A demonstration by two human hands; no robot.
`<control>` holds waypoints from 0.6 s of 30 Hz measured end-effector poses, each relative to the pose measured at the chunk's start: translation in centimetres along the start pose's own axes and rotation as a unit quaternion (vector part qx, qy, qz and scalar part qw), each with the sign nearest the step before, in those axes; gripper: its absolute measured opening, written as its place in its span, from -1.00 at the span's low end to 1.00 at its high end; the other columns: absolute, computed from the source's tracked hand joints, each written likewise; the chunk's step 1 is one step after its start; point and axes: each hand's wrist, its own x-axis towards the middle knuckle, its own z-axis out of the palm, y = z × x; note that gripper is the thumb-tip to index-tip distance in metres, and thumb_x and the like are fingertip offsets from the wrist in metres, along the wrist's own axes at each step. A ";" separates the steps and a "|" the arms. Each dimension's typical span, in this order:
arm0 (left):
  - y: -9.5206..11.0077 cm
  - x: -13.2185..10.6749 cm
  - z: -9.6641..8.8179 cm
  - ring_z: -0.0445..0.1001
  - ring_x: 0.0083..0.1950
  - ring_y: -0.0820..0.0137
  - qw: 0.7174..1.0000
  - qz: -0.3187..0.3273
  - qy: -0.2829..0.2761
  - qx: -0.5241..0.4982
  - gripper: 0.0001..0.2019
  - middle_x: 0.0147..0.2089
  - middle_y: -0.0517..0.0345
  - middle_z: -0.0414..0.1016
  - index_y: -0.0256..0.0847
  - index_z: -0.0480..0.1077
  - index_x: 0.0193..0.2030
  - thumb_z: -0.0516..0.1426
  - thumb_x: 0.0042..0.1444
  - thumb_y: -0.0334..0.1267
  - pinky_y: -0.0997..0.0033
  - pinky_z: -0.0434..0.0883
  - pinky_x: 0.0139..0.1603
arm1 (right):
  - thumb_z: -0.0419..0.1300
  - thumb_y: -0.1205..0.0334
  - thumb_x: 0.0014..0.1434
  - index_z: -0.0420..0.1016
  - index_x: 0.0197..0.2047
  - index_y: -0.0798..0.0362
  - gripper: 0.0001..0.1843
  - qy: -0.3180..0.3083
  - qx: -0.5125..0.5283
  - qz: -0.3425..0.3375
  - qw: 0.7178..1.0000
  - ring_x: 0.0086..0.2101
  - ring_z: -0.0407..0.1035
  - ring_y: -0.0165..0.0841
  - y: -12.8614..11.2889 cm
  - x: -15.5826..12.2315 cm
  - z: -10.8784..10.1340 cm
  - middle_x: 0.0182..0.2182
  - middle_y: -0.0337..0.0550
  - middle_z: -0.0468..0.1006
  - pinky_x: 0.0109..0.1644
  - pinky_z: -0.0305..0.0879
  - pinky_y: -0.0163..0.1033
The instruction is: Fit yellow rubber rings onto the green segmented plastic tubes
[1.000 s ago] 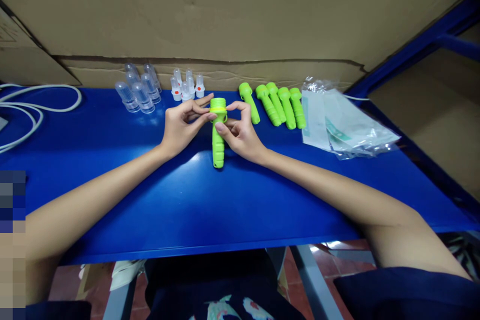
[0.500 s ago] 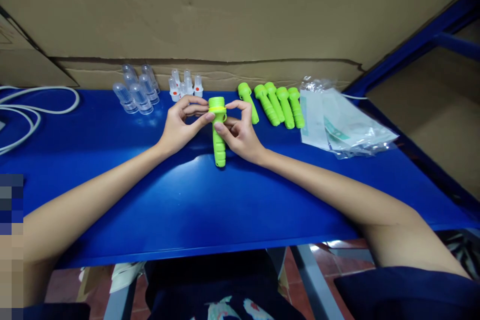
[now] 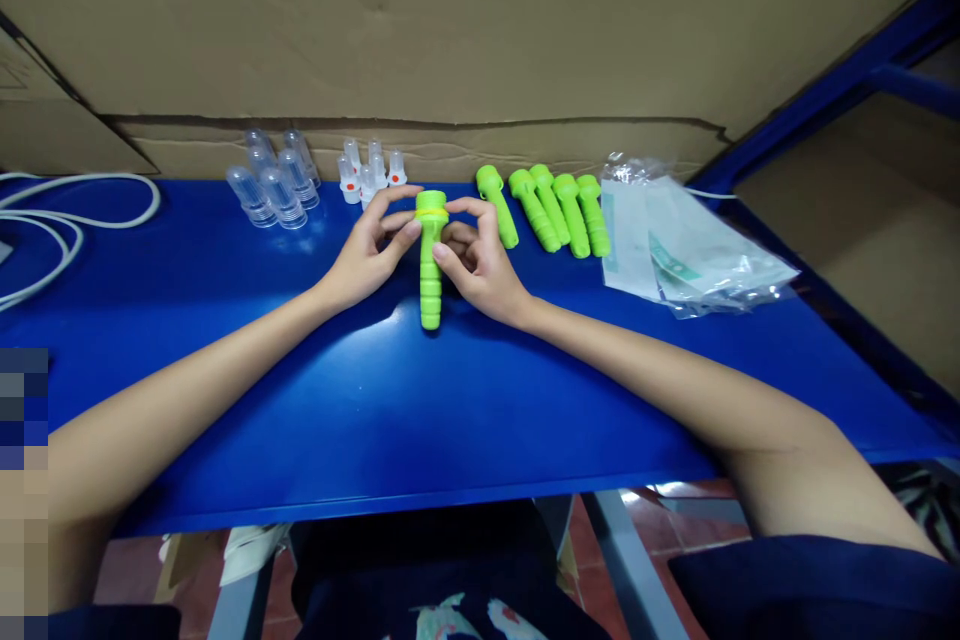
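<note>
A lime-green plastic flashlight body point(image 3: 430, 280), with a threaded top and a yellow ring point(image 3: 431, 214) round its neck, stands out between my hands above the table. My left hand point(image 3: 373, 250) pinches it from the left near the ring, thumb in front and index finger at the top. From the other side, my right hand point(image 3: 481, 260) grips it with the thumb on the ribbed handle and the index finger at the ring. Some fingers of both hands are partly hidden behind it.
On the blue table point(image 3: 360, 420), several clear plastic tubes point(image 3: 281, 195) and small white-capped clear pieces point(image 3: 373, 170) stand at the back left. Several more green flashlight bodies point(image 3: 571, 215) lie right of centre, beside plastic bags point(image 3: 690, 240). A white cable point(image 3: 90, 218) lies far left; cardboard point(image 3: 420, 30) rises behind.
The flashlight body has turned about its long axis, so the loop on its right side no longer shows. It has shifted slightly left, and both hands have moved a little with it.
</note>
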 end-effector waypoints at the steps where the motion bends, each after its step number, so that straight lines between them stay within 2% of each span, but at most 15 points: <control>1: 0.1 0.0 0.0 0.64 0.13 0.26 1.000 0.012 0.012 0.020 -0.44 0.15 -0.02 0.61 -0.06 0.33 0.25 0.21 0.27 0.21 0.29 0.55 0.16 | 0.13 -0.24 0.41 -0.02 0.19 -0.14 -0.45 0.004 0.002 0.005 1.000 -0.43 0.32 -0.42 0.0 0.0 0.1 -0.32 -0.33 0.38 -0.43 0.27 -0.30; 4: 0.5 -0.2 0.1 0.59 0.19 0.22 0.992 0.054 0.072 0.084 -0.46 0.29 -0.07 0.50 -0.07 0.37 0.21 0.28 0.22 0.16 0.28 0.53 0.16 | 0.19 -0.28 0.35 0.00 0.16 -0.13 -0.40 0.017 0.013 0.028 0.999 -0.47 0.28 -0.45 -0.1 0.1 0.3 -0.32 -0.34 0.37 -0.45 0.23 -0.31; 7: 0.9 -0.4 0.1 0.63 0.06 0.28 0.990 0.065 0.082 0.091 -0.55 0.20 -0.04 0.52 -0.10 0.42 0.10 0.29 0.23 0.12 0.32 0.56 0.09 | 0.25 -0.28 0.30 0.03 0.12 -0.12 -0.37 0.031 0.017 0.043 0.998 -0.50 0.24 -0.48 -0.2 0.2 0.3 -0.34 -0.37 0.36 -0.48 0.18 -0.32; 11: 1.3 -0.5 0.3 0.68 -0.07 0.37 0.997 0.032 0.058 0.026 -0.59 0.14 -0.02 0.55 -0.14 0.42 0.02 0.28 0.24 0.12 0.39 0.59 0.01 | 0.30 -0.23 0.27 0.07 0.10 -0.09 -0.38 0.047 -0.003 0.045 0.998 -0.54 0.22 -0.50 -0.4 0.2 0.2 -0.37 -0.40 0.37 -0.50 0.16 -0.33; 15: 1.5 -0.6 1.0 0.69 -0.04 0.33 0.998 -0.018 0.060 -0.027 -0.52 0.23 -0.04 0.52 -0.15 0.38 -0.06 0.36 0.12 0.14 0.32 0.63 0.05 | 0.32 -0.19 0.26 0.13 0.11 -0.07 -0.40 0.055 -0.098 0.017 0.993 -0.53 0.22 -0.46 -0.4 0.1 -0.2 -0.39 -0.37 0.39 -0.47 0.19 -0.28; 18: 1.3 -0.8 1.5 0.69 -0.04 0.33 0.994 -0.049 0.074 -0.059 -0.52 0.20 -0.01 0.54 -0.15 0.36 -0.09 0.39 0.09 0.11 0.29 0.65 0.03 | 0.30 -0.15 0.27 0.18 0.11 -0.05 -0.45 0.057 -0.161 -0.015 0.985 -0.47 0.30 -0.40 -0.3 0.0 -0.5 -0.36 -0.32 0.40 -0.41 0.25 -0.23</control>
